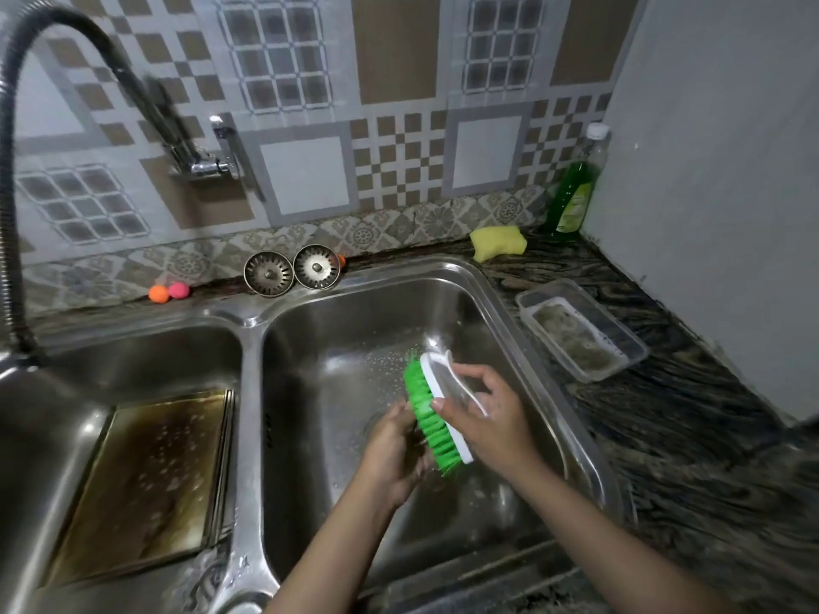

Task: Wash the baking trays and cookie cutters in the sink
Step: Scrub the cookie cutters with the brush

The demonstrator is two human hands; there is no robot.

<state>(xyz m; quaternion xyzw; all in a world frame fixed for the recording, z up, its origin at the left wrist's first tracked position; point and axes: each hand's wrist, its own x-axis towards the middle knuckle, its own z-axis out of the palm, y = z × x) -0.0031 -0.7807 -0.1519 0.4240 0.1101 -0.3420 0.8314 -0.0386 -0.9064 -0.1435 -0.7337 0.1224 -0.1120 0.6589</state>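
Over the right basin [509, 330], right hand [492, 414] grips green brush [432, 414]; left hand [394, 449], beside its bristles, grasps something unclear.

Dim indoor light, greyish cast. Soft glare showing on sink rim [248, 321] and chrome tap [208, 166]. Wide-angle lens bending hose [13, 214] and wall tiles [399, 51] at edges. Motion blur smearing hose, worktop [709, 458] at lower right. Overall focus staying soft.
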